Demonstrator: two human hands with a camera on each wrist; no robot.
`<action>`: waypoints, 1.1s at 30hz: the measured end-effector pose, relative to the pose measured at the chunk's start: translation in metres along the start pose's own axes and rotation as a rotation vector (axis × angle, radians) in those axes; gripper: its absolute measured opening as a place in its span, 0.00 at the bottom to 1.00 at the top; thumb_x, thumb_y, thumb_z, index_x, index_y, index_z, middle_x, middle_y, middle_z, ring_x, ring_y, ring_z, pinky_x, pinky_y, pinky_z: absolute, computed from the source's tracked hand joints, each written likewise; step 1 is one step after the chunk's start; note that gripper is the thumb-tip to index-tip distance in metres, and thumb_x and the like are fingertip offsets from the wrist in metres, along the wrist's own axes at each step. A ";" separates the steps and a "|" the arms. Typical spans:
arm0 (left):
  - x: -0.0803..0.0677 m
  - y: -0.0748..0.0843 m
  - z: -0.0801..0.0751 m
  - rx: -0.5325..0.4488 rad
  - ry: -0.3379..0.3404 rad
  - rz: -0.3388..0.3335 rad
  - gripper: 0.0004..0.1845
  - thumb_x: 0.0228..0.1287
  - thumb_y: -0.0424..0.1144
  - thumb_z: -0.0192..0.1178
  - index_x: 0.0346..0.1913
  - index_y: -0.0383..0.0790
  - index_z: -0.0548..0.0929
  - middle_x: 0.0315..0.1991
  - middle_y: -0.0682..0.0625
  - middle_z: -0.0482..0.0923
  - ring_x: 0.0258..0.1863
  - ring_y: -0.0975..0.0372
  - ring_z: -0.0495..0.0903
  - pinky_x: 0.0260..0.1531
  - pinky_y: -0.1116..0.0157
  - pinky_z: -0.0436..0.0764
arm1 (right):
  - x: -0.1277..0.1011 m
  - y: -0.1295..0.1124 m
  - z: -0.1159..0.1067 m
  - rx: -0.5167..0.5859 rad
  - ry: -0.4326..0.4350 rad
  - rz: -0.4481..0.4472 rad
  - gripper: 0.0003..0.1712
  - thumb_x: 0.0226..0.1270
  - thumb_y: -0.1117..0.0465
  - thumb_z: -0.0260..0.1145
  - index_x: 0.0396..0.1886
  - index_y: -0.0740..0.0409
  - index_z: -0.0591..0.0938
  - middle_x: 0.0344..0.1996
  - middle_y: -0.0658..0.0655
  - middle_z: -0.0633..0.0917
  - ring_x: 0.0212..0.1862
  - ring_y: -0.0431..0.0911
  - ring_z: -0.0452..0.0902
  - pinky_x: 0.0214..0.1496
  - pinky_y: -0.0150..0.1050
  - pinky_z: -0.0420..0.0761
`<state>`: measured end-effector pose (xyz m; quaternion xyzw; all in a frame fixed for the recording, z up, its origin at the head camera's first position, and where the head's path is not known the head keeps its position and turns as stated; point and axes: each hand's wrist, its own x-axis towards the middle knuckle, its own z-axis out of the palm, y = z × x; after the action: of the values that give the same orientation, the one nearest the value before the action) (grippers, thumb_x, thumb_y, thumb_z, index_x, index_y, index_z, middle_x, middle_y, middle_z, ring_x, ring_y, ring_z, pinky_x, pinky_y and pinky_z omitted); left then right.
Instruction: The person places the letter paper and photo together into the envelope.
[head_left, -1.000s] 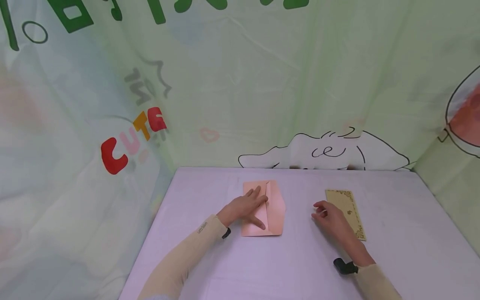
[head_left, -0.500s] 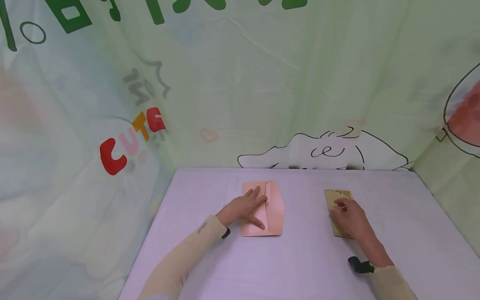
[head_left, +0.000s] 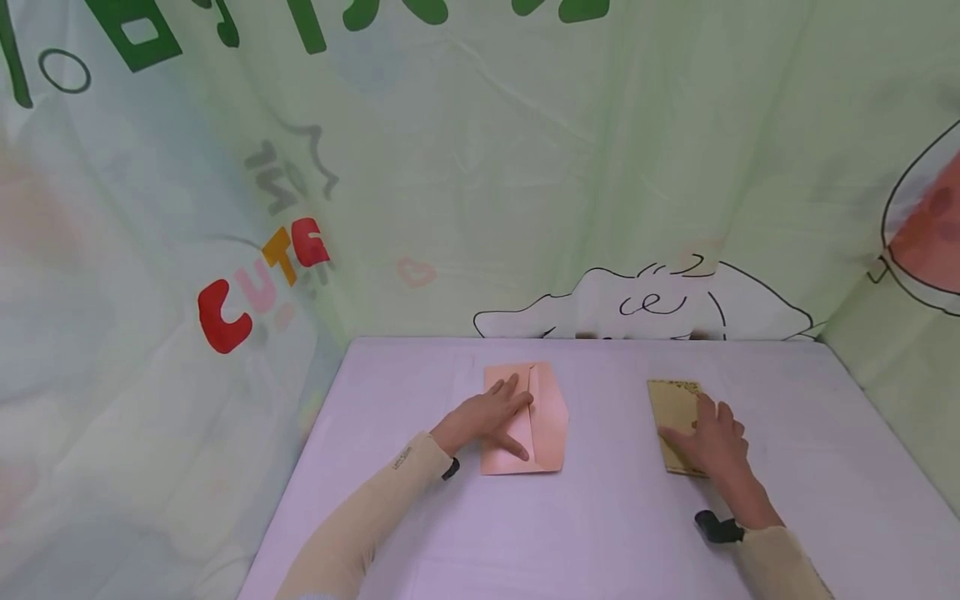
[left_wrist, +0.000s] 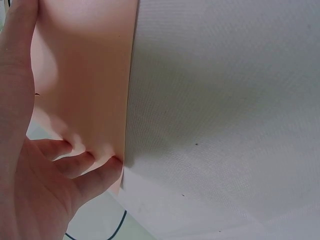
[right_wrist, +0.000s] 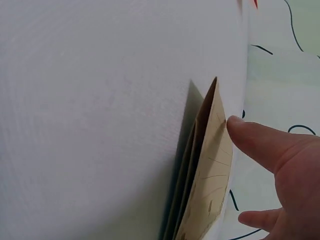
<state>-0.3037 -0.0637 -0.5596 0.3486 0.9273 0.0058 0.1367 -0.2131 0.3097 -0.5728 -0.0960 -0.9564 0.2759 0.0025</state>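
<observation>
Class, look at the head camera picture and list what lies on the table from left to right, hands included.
Left hand → pink envelope → tan card → right hand. Each hand rests on its paper, so each pair overlaps a little; the order follows their middles.

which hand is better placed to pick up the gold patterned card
Right. The right hand already lies on the gold patterned card; the left hand rests on the pink paper envelope.
</observation>
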 end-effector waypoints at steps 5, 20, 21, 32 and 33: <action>0.001 -0.001 0.001 0.012 0.002 0.001 0.55 0.43 0.81 0.63 0.72 0.59 0.58 0.82 0.40 0.43 0.79 0.44 0.54 0.57 0.49 0.80 | 0.003 0.003 0.003 -0.036 0.007 -0.025 0.55 0.64 0.47 0.70 0.71 0.81 0.52 0.51 0.81 0.65 0.54 0.79 0.60 0.48 0.73 0.65; 0.002 -0.002 0.004 -0.001 0.003 0.001 0.56 0.44 0.80 0.64 0.73 0.58 0.58 0.82 0.40 0.43 0.79 0.44 0.54 0.57 0.49 0.80 | 0.017 0.016 -0.007 0.033 -0.076 -0.039 0.50 0.69 0.56 0.64 0.75 0.77 0.47 0.62 0.89 0.58 0.62 0.84 0.53 0.58 0.77 0.59; 0.002 -0.002 0.004 0.002 0.001 0.000 0.56 0.44 0.80 0.63 0.73 0.58 0.58 0.82 0.40 0.42 0.79 0.44 0.54 0.57 0.49 0.80 | 0.019 0.019 -0.008 0.050 -0.076 -0.036 0.46 0.70 0.59 0.61 0.75 0.78 0.48 0.62 0.89 0.58 0.62 0.84 0.53 0.59 0.76 0.60; 0.001 -0.002 0.002 -0.007 -0.010 -0.006 0.56 0.44 0.79 0.64 0.74 0.58 0.57 0.82 0.41 0.41 0.80 0.45 0.52 0.59 0.49 0.79 | 0.021 0.037 -0.014 0.251 -0.090 0.118 0.38 0.66 0.73 0.40 0.78 0.69 0.52 0.71 0.82 0.58 0.63 0.72 0.63 0.55 0.62 0.71; 0.001 -0.001 0.002 -0.007 -0.010 -0.005 0.56 0.44 0.79 0.64 0.74 0.58 0.57 0.82 0.40 0.41 0.80 0.45 0.52 0.59 0.49 0.79 | 0.020 0.038 -0.014 0.251 -0.082 0.117 0.38 0.66 0.73 0.40 0.78 0.68 0.52 0.70 0.82 0.59 0.62 0.71 0.64 0.52 0.59 0.72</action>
<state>-0.3047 -0.0644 -0.5615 0.3459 0.9273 0.0068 0.1427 -0.2252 0.3529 -0.5818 -0.1391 -0.9065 0.3966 -0.0405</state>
